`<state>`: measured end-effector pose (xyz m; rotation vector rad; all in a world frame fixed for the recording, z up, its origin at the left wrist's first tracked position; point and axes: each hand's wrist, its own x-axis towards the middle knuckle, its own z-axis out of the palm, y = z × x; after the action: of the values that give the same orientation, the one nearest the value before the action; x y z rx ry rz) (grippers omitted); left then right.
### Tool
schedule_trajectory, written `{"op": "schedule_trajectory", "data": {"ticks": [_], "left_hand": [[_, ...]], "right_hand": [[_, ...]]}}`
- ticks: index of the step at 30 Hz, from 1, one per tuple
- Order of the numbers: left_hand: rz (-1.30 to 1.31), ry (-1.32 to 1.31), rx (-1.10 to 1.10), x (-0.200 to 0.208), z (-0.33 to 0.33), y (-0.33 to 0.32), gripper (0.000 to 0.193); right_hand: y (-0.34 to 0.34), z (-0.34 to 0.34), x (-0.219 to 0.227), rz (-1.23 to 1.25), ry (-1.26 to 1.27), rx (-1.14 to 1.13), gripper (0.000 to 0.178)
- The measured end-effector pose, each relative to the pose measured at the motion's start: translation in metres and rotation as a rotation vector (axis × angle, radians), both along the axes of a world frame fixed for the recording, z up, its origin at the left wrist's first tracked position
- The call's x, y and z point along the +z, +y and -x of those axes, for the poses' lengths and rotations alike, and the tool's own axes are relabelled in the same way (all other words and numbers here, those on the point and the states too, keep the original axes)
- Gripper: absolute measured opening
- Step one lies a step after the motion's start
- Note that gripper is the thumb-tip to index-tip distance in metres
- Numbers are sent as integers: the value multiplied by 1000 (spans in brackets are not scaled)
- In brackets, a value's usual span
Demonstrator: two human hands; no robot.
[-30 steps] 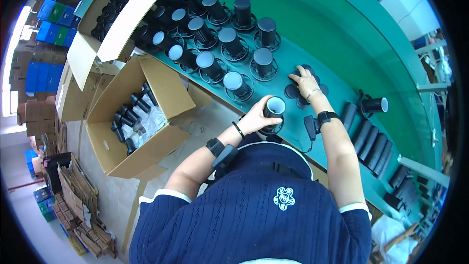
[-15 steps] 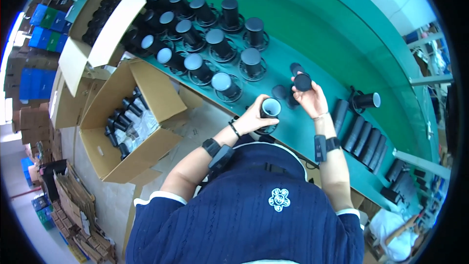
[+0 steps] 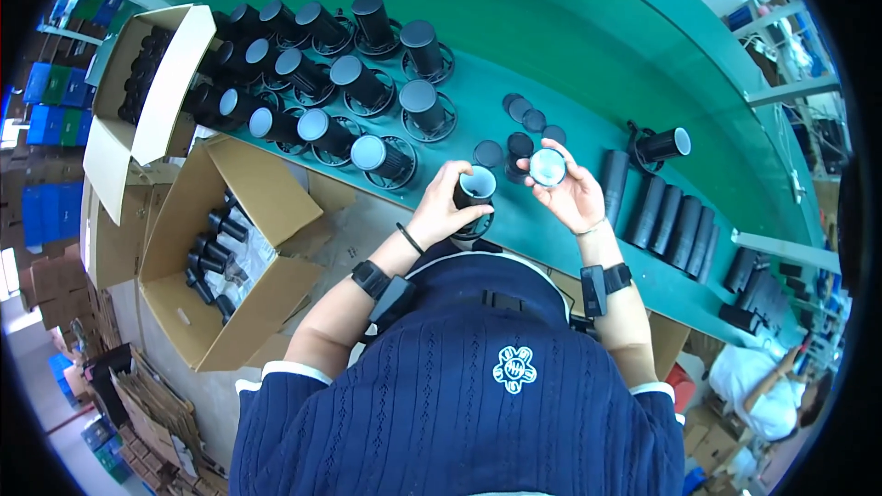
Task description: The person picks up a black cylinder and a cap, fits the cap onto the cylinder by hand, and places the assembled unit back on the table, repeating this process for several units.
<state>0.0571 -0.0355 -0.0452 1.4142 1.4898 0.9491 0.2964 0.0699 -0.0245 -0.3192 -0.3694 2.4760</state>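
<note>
My left hand (image 3: 439,211) is wrapped round a black cylinder (image 3: 478,187), which stands upright with its open top and pale inside showing. In my right hand (image 3: 577,197) a round cap (image 3: 548,167) is pinched between the fingers, its pale shiny side up. The cap is to the right of the cylinder's mouth and apart from it. Several loose black caps (image 3: 488,153) lie on the green bench beyond my hands; some sit close beside my right fingertips. Part of the cylinder is hidden by my left fingers.
Rows of capped black cylinders on ring bases (image 3: 380,158) fill the bench's left. Black tubes (image 3: 658,211) lie to the right, near a cylinder tipped on its side (image 3: 663,144). Cardboard boxes (image 3: 188,338) with black parts stand at left. Another person (image 3: 763,390) is at lower right.
The cap in my right hand has turned from its black face to its pale side. The loose caps beyond my hand now lie spread out. My left hand still holds the cylinder.
</note>
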Motion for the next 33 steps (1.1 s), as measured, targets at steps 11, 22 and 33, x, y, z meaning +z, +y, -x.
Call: {"op": "schedule_trajectory", "data": {"ticks": [11,22,33], "left_hand": [[-191,-17,-162,11,1,6,31],[-186,-46,-229,7,6,6,27],[67,-249,-202,-7,5,13,75]], "right_hand": [[-5,15,46,-1045,-907,641,80],[-9,35,33,-1317,-913,746,71],[-16,-11,-2,14,51,-13,61]]}}
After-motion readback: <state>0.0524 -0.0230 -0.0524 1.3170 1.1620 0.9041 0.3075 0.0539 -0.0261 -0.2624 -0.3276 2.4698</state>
